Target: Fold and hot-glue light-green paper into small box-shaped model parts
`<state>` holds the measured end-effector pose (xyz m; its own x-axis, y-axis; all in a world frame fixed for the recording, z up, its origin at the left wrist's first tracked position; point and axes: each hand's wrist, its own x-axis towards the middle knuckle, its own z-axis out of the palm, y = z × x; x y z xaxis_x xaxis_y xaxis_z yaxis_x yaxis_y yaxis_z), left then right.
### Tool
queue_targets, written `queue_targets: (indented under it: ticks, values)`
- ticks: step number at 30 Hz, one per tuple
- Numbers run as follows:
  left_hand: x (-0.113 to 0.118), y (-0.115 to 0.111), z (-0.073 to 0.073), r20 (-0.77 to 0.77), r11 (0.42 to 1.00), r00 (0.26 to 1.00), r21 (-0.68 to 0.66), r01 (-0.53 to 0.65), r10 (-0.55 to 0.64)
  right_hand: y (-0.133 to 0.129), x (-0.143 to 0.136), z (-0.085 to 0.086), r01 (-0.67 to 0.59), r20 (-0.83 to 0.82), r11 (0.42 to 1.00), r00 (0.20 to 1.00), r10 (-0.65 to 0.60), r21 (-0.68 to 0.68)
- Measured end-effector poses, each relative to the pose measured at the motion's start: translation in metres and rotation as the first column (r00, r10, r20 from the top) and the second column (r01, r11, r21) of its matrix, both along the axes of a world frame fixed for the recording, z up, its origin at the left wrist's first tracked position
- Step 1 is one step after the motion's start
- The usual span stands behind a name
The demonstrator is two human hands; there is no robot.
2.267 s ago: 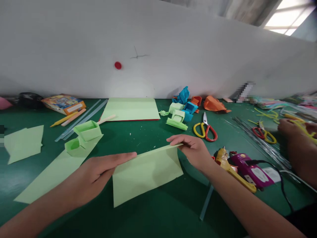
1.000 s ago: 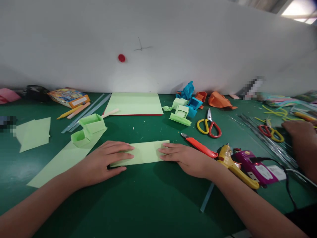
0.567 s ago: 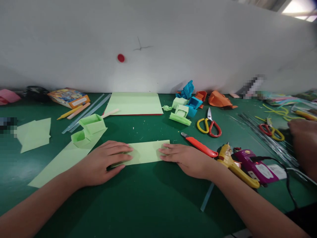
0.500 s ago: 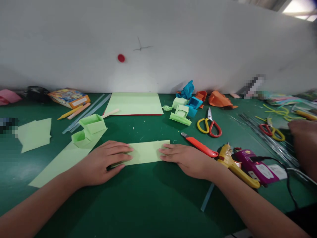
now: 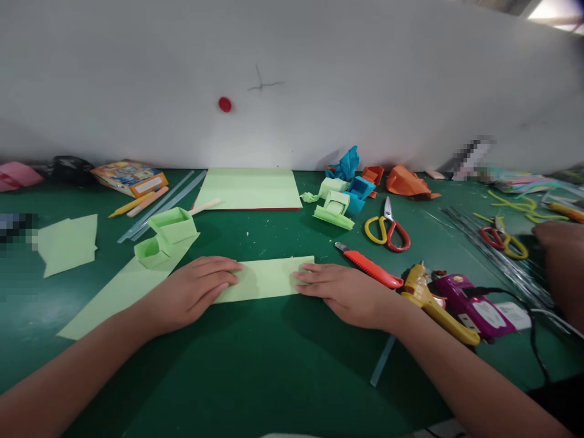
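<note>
A pale green paper strip [image 5: 269,278] lies flat on the green table, crosswise before me. On its left end rests my left hand [image 5: 194,289], its fingers stretched flat and close together. My right hand [image 5: 344,292] lies on the strip's right end with fingers extended. Neither hand grips anything. Beyond my left hand, green folded paper boxes [image 5: 171,228] stand on a longer green paper piece [image 5: 114,295]. An orange-red cutter [image 5: 371,267] lies just beyond my right hand.
Scissors [image 5: 387,228] lie behind the cutter. A yellow glue gun [image 5: 438,310] and purple device [image 5: 477,307] with a cable sit right. Green sheets [image 5: 250,188] lie near the wall, beside folded papers [image 5: 335,204]. Another person's hand [image 5: 563,255] is at the far right.
My left hand has slid slightly left along the strip, its thumb drawn in against the fingers. My right hand stays on the strip. The view has shifted slightly.
</note>
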<state>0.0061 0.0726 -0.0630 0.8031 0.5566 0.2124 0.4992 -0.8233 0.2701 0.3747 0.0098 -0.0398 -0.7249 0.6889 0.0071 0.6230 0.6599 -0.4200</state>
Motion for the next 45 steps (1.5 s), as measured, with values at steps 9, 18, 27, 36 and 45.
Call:
queue_targets:
  ticks: [9,18,27,36,45]
  values:
    - [-0.001,0.003,-0.006,-0.028,0.999,0.999,0.03,-0.032,0.033,0.0,0.0,0.0,0.021,-0.038,0.999,0.999,-0.022,-0.039]
    - [0.001,0.0,-0.005,-0.28,0.999,0.959,0.019,-0.044,0.047,0.0,0.0,-0.001,0.012,0.021,1.0,1.0,-0.012,-0.018]
    - [0.025,-0.021,-0.001,-0.246,0.985,0.954,0.055,-0.164,0.173,-0.002,-0.001,-0.004,0.053,-0.027,0.998,0.998,-0.053,-0.017]
    - [0.04,-0.033,0.0,-0.178,0.966,0.964,0.203,-0.161,0.198,-0.001,-0.015,-0.003,0.116,-0.044,0.991,0.993,-0.113,0.074]
    - [0.049,-0.041,0.003,-0.216,0.924,0.944,0.346,-0.165,0.249,0.001,-0.066,0.022,0.204,0.283,0.964,0.927,-0.247,0.173]
